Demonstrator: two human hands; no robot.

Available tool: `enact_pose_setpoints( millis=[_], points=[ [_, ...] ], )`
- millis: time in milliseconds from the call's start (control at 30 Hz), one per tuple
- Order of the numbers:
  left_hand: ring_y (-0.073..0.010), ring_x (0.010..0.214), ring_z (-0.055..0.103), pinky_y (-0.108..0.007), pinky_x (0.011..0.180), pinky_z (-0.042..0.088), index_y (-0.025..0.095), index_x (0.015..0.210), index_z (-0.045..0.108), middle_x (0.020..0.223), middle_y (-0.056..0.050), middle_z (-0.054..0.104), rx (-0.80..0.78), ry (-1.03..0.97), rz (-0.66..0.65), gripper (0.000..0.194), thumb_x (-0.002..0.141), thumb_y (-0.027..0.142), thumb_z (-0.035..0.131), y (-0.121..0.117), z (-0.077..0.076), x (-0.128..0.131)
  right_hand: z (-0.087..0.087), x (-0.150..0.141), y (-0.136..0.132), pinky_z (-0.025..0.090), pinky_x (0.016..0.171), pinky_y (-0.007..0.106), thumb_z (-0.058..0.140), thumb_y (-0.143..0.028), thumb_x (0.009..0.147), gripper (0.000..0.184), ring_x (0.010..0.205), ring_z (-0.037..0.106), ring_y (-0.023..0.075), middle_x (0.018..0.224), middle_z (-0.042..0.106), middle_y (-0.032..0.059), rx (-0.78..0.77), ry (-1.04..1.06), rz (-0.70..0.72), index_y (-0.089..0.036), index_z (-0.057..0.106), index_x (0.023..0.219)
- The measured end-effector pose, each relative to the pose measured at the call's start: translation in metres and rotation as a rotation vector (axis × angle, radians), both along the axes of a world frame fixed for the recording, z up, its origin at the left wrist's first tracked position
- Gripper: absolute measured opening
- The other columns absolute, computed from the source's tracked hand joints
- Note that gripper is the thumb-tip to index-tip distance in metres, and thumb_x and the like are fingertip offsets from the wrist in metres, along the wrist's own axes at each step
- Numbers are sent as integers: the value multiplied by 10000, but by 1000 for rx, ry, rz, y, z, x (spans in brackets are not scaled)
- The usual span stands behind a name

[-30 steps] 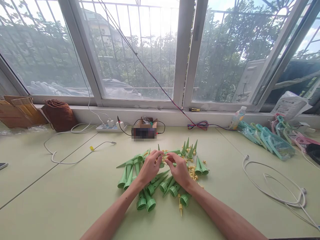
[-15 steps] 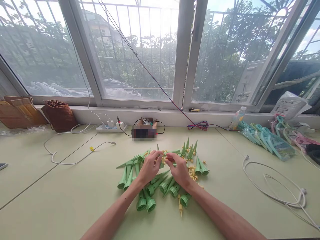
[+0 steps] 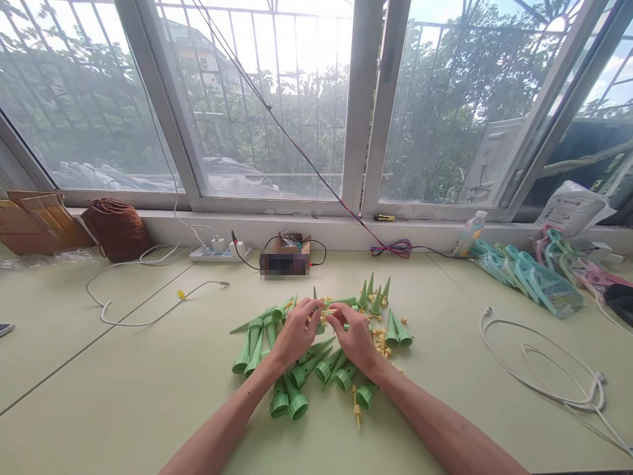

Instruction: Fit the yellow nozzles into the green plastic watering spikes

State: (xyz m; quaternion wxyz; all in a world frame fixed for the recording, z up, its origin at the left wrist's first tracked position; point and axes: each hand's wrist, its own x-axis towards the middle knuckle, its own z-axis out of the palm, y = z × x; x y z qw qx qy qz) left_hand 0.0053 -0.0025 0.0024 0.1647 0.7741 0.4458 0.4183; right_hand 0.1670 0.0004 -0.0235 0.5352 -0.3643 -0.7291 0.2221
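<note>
Above the middle of the pile, my left hand (image 3: 301, 324) and my right hand (image 3: 352, 332) are close together, fingers bent into pinches. Small yellow plastic pieces (image 3: 326, 313) show between the fingertips, partly hidden by them. A green cone tip (image 3: 315, 291) points up just behind my left fingers; whether they touch it I cannot tell. Several hollow green plastic spikes (image 3: 297, 404) lie around and below the hands. Others stand upright (image 3: 376, 300) at the back right. Loose yellow pieces (image 3: 382, 344) lie beside my right wrist, and a longer yellow piece (image 3: 357, 412) lies in front.
Behind the pile stand a small box (image 3: 299, 245) and a blurred dark device (image 3: 284, 262) with cables. A power strip (image 3: 220, 253) and brown pouch (image 3: 117, 229) are at the left. Teal hangers (image 3: 534, 277), a bottle (image 3: 472, 232) and white cable coils (image 3: 558, 389) are at the right.
The fingertips and the yellow pieces between them have shifted slightly. The green tip behind my left fingers has moved a little to the right. The surrounding spikes stay in place.
</note>
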Motion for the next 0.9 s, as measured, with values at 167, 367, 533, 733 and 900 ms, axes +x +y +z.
enact_pose_setpoints(
  millis=[167, 367, 533, 733, 900],
  points=[
    [-145, 738, 583, -233, 596, 524, 202, 986, 610, 932, -61, 600, 17, 10, 0, 217, 982, 255, 400, 0, 0, 0, 2, 0, -1, 512, 627, 258, 520, -258, 956, 159, 657, 648, 171, 749, 688, 19, 16, -19, -11, -194, 645, 1031],
    [-150, 776, 596, -232, 609, 534, 208, 993, 622, 949, -61, 603, 16, 15, -9, 228, 985, 257, 400, 0, -2, 1, 2, 0, -1, 475, 593, 249, 476, -298, 978, 210, 594, 605, 162, 701, 662, 13, 41, -54, -38, -190, 651, 1019],
    [-144, 766, 594, -228, 615, 533, 214, 1005, 629, 957, -55, 607, 16, 14, -31, 224, 983, 258, 411, 0, -2, 0, 0, 1, -1, 446, 558, 233, 450, -327, 992, 246, 566, 584, 159, 652, 630, 4, 21, -69, -42, -184, 650, 1012],
    [-146, 775, 592, -233, 616, 525, 208, 1023, 614, 982, -58, 597, -13, 15, -47, 225, 990, 260, 398, 0, -3, 1, 0, 2, -1, 420, 546, 231, 421, -342, 1008, 276, 533, 553, 155, 619, 604, -5, 0, -83, -41, -186, 649, 1011],
    [-147, 776, 587, -234, 619, 525, 200, 1014, 602, 971, -58, 593, -2, 3, -8, 213, 989, 260, 400, 1, -3, 1, 0, 1, -3, 419, 548, 232, 451, -338, 995, 250, 532, 551, 153, 615, 609, -5, 11, -119, -51, -182, 644, 1029]
  ],
)
